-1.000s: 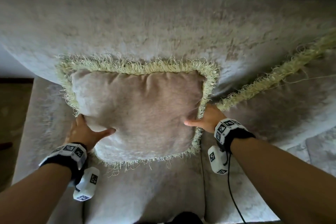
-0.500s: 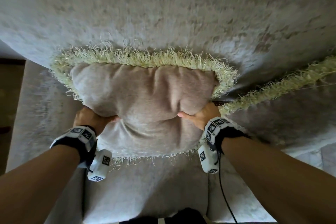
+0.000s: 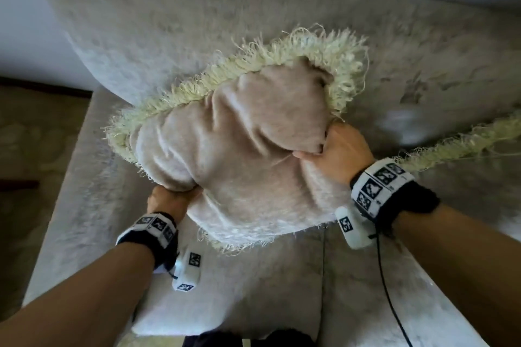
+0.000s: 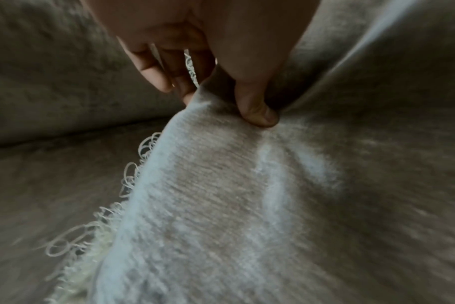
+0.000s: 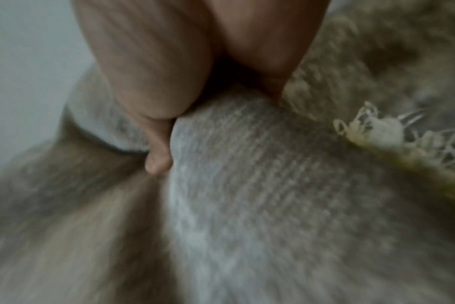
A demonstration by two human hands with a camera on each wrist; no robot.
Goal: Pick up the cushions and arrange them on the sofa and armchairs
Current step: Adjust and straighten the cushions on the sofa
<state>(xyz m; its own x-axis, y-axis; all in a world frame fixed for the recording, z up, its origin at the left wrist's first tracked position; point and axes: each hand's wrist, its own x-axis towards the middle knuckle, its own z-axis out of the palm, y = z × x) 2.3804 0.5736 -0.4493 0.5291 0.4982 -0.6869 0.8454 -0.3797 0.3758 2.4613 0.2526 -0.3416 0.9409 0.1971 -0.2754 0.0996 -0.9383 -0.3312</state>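
Observation:
A beige cushion [image 3: 239, 146] with a pale yellow fringe is held up in front of the sofa backrest [image 3: 174, 22], tilted with its right corner raised. My left hand [image 3: 172, 197] grips its lower left edge, thumb pressed into the fabric [image 4: 260, 115]. My right hand [image 3: 338, 149] grips its right side, bunching the cover [image 5: 234, 164]. A second fringed cushion [image 3: 462, 144] lies on the sofa at the right, partly behind my right wrist.
The grey sofa seat [image 3: 253, 284] spreads below the cushion, with a seam between two seat pads. The sofa's left arm [image 3: 70, 177] borders a patterned carpet [image 3: 31, 135]. A pale wall [image 3: 25, 8] stands behind the backrest.
The cushion has been squeezed, lifted and rotated so its right corner rises and its left side drops. Both hands went from pressing its sides to gripping the fabric.

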